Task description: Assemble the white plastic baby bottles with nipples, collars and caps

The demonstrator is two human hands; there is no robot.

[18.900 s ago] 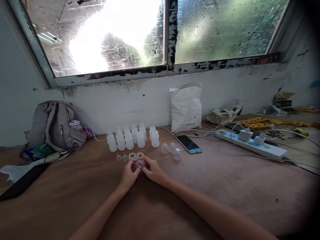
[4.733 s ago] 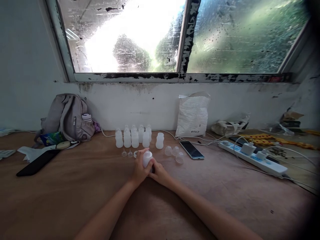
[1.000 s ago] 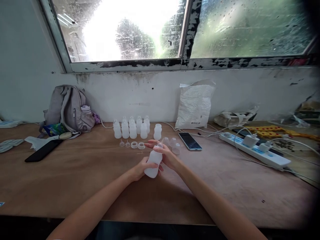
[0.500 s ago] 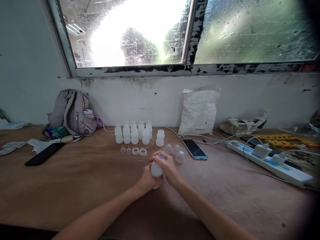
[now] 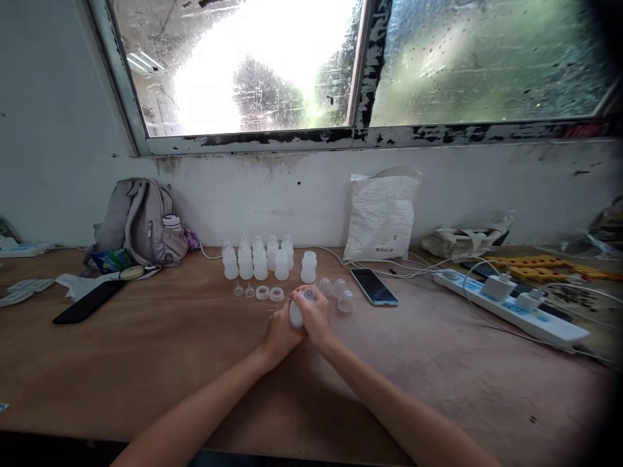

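Both hands are closed around one white baby bottle [image 5: 295, 316] above the middle of the table. My left hand [image 5: 282, 332] wraps its body from the left and below. At the top, my right hand [image 5: 315, 315] grips the collar area, where a clear nipple [image 5: 308, 295] shows between the fingers. Just beyond lie two white rings [image 5: 276, 294] and two clear nipples [image 5: 249, 290]. Clear domed caps [image 5: 345, 301] sit to the right of my right hand. An uncapped white bottle [image 5: 308, 267] stands behind the hands, and several more bottles [image 5: 260, 261] stand grouped to its left.
A phone [image 5: 374, 287] lies right of the caps. Farther right are a power strip [image 5: 511, 310] with chargers and loose cables. A white plastic bag [image 5: 380, 217] leans on the wall. A backpack [image 5: 141, 224] and a black flat case [image 5: 90, 302] are at the left.
My hands and the held bottle have moved slightly up and away from me, with the bottle now more covered by the fingers. The view has shifted a little.
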